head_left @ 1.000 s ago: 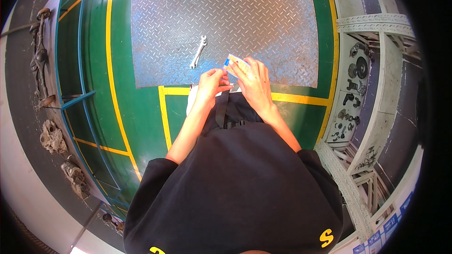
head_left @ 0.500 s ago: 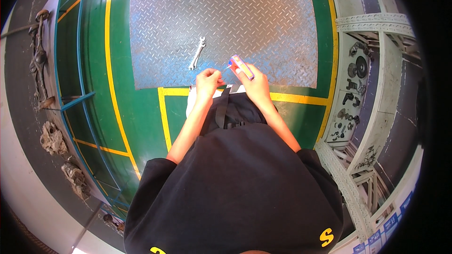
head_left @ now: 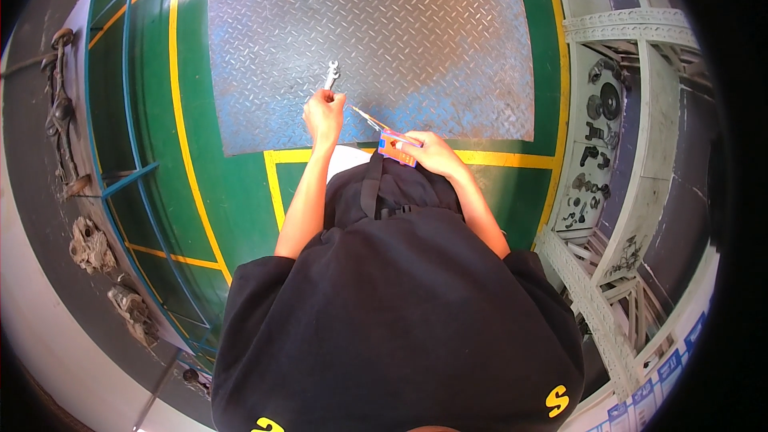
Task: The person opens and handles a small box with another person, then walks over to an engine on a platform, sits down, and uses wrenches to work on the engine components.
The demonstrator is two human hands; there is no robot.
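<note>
My right hand [head_left: 436, 154] grips a small orange and purple box [head_left: 397, 149] at its right end. From the box's top a thin pale and orange strip [head_left: 370, 119] sticks out toward my left hand; whether it is a flap or a separate piece I cannot tell. My left hand [head_left: 323, 122] is closed, fingers curled together, over the lower part of a silver wrench [head_left: 332, 74]. Only the wrench's far end shows, above the steel plate [head_left: 416, 40]. What the left fingers hold, if anything, is hidden.
Yellow lines [head_left: 512, 159] cross the green floor around the plate. A blue metal frame [head_left: 128, 104] stands on the left, with rusty parts [head_left: 60, 116] beyond it. Light shelving [head_left: 632, 36] on the right stands beside a panel [head_left: 578, 192] picturing dark parts.
My left hand has moved forward and left, away from the box, and now covers the wrench's near end. The box has turned in my right hand, and the strip reaches further out.
</note>
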